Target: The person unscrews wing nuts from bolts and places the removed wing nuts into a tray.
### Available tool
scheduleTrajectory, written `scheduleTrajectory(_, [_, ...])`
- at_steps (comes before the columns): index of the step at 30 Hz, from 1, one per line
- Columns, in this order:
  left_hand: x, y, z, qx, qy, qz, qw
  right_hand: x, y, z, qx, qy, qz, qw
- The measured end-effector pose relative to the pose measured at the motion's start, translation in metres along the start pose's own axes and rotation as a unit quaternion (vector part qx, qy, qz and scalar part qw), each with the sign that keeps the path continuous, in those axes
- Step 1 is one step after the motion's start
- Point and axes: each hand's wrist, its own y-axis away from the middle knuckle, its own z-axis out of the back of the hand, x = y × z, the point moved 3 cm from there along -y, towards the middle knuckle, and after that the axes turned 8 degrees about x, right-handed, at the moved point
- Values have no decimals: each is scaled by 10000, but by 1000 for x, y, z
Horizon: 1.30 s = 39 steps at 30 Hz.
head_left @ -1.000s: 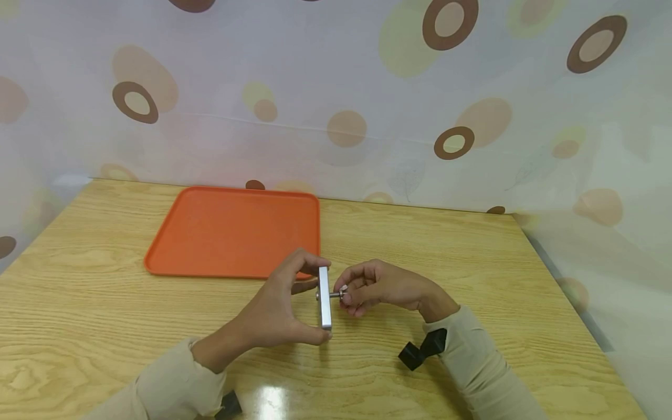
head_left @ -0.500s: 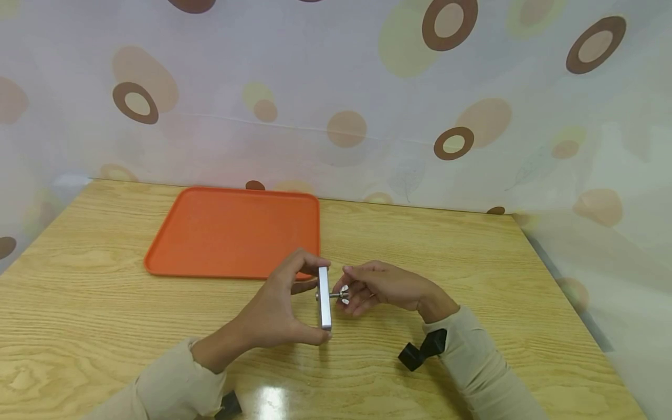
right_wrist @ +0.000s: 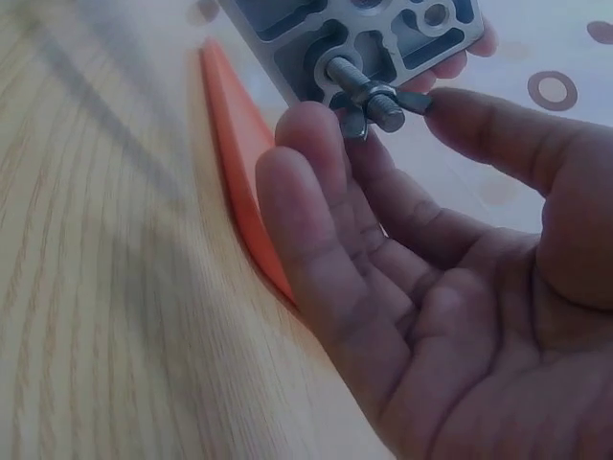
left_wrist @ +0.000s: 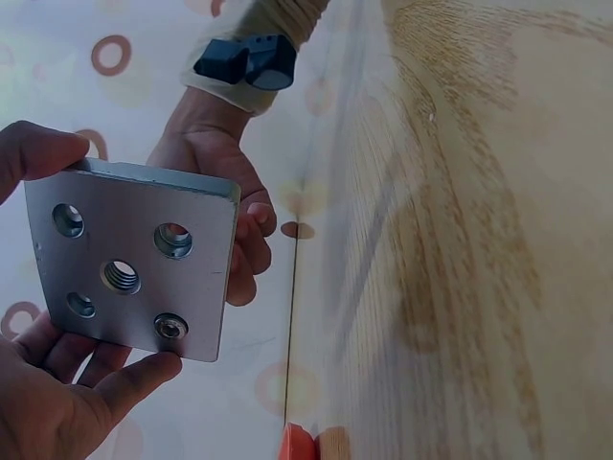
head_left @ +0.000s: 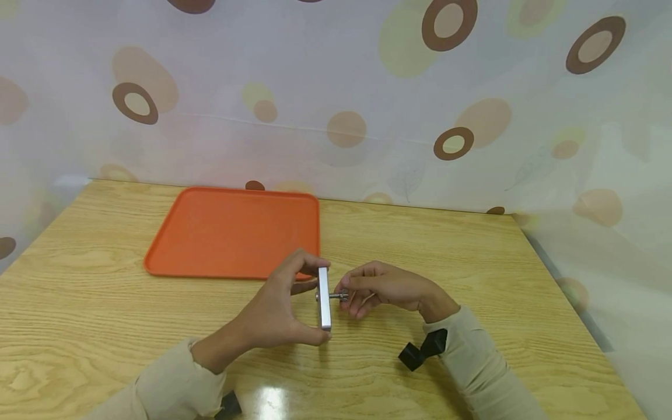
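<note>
My left hand (head_left: pixel 275 309) grips a square silver metal plate (left_wrist: pixel 124 216) by opposite edges, thumb below and fingers above, holding it on edge over the table. Several holes pierce its flat face, and a bolt head (left_wrist: pixel 170 327) sits in one corner hole. From the ribbed back of the plate, a threaded bolt (right_wrist: pixel 345 75) sticks out toward my right hand (head_left: pixel 385 289). A wing nut (right_wrist: pixel 412 101) is on the bolt near its free end. The right thumb touches one wing, with curled fingers round the other side.
An orange tray (head_left: pixel 231 233) lies on the wooden table (head_left: pixel 420 251) behind the left hand. Patterned cloth (head_left: pixel 294 76) hangs behind the table and at its sides. A black wrist device (head_left: pixel 422 349) is on the right sleeve.
The right thumb lifts off the wing nut, then comes back down to it, and the wings have turned on the bolt. The left hand and plate stay in place.
</note>
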Motion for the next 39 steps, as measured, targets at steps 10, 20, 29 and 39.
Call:
scheduleTrajectory(10, [0, 0, 0, -6, 76, 73, 9999, 2, 1, -1, 196, 75, 183, 9996])
scheduleTrajectory(20, [-1, 0, 0, -68, 28, 125, 9999, 0, 2, 3, 395, 108, 511, 9979])
scheduleTrajectory(29, [0, 0, 0, -25, 83, 75, 9999, -2, 3, 3, 583, 21, 416, 9974])
scheduleTrajectory(39, [-1, 0, 0, -50, 41, 71, 10000, 1, 2, -3, 498, -390, 145, 9979])
